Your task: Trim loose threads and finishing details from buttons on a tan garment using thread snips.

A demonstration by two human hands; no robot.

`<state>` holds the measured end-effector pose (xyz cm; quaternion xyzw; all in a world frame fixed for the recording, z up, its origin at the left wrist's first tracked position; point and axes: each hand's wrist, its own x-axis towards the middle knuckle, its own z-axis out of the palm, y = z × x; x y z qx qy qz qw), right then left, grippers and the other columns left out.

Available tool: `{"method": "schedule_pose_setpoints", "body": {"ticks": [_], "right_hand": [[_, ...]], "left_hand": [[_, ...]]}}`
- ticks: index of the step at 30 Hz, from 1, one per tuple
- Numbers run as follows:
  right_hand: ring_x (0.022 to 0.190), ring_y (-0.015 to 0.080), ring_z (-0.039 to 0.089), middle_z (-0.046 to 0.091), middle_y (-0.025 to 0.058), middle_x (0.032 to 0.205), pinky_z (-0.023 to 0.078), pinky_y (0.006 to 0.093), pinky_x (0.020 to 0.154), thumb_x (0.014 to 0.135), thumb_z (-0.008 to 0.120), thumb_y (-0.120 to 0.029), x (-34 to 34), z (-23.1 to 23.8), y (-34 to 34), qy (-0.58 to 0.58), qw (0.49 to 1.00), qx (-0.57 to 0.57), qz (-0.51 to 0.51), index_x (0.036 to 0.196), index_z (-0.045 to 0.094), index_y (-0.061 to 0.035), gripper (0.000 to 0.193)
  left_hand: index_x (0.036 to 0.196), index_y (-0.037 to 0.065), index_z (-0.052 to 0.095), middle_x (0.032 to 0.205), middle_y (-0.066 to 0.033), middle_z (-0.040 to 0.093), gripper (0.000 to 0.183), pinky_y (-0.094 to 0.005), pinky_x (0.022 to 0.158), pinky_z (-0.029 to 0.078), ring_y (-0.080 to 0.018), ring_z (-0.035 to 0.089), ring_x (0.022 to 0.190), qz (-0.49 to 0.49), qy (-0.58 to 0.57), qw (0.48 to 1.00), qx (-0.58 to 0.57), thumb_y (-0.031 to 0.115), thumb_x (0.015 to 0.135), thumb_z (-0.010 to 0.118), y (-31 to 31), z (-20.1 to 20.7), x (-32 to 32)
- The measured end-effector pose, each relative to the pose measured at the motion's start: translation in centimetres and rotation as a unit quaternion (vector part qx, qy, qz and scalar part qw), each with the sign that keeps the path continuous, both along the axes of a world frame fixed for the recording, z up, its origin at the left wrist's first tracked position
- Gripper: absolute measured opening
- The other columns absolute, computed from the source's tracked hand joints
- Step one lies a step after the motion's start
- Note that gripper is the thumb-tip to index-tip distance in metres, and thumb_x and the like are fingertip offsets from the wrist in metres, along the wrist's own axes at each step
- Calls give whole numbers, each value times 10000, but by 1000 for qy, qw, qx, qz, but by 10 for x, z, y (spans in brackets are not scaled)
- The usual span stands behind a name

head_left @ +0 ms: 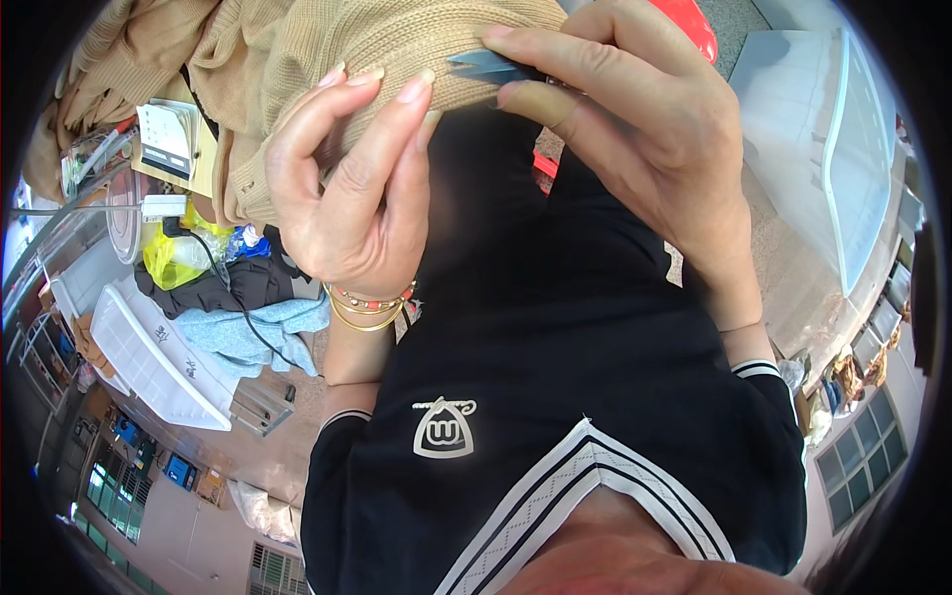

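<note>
Beige knitted fabric (397, 35) spreads over my lap at the top of the view. My left hand (352, 188), with bracelets at its wrist, is closed at the fabric's near edge, thumb and fingertips pinching the knit. Between the thumb and fingers of my right hand (645, 109) is a small pair of thread snips (486, 67). Their dark blades are slightly apart and point left, just over the knit and close to my left fingertips. The snips' handle is mostly hidden by my right hand.
On the left, a wooden surface holds a small pad of paper (169, 139); a white plug with cables (164, 205) is nearby. Below are a yellow plastic bag (169, 260), a light-blue cloth (248, 332) and a white plastic bin (164, 362). A clear plastic bin (808, 149) stands right, near something red (691, 25).
</note>
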<state>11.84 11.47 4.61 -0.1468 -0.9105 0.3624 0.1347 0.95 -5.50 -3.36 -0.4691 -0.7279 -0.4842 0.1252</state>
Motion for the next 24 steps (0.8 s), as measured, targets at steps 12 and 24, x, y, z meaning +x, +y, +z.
{"method": "schedule_pose_setpoints", "body": {"ticks": [12,24], "right_hand": [[643,192,566,551,75,757,468,287,595,764,799,-66,2,-3,2,23,999,-22,11,1043,723,-22,293],[766,153,565,643,67,876,443,267,687,772,804,-33,20,-37,9,82,978,-183,50,1132,686,8,381]], "left_hand": [[1025,43,755,1058,-102,596,298,-339,918,541,-231,607,1020,3,3,1000,-8,-54,743,772,0,5,0],[1006,-23,713,929,-110,681,164,-299,775,513,-210,644,866,104,95,990,-28,-55,846,695,-34,-21,-36]]}}
